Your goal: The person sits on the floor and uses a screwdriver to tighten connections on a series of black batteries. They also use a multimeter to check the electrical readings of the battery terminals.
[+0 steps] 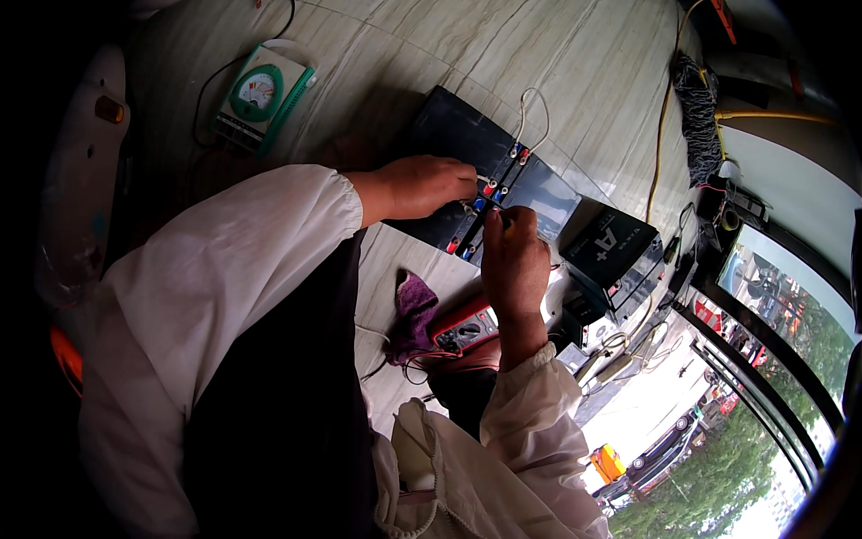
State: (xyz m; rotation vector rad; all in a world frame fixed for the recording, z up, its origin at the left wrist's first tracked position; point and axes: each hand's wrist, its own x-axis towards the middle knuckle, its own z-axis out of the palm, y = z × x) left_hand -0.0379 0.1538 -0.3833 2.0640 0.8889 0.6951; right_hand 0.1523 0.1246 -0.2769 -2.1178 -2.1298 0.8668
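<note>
Several dark batteries point(462, 133) stand side by side on the tiled floor, with red and blue terminals where they meet. My left hand point(429, 186) reaches across them from the left. Its fingers are pinched at the middle terminals point(489, 189); what they hold is hidden. Just to the right, my right hand point(516, 265) is closed with its fingertips at the same terminals. A small dark piece shows between its thumb and fingers, too little to name. A white wire point(544, 108) loops up from the far pair of terminals.
A green and white dial meter point(258, 94) lies at the far left. Near me are a red multimeter point(465, 329) and a purple cloth point(413, 310). A black battery carton point(611, 247) stands to the right, beside tangled cables point(620, 350) and a glass door frame point(763, 395).
</note>
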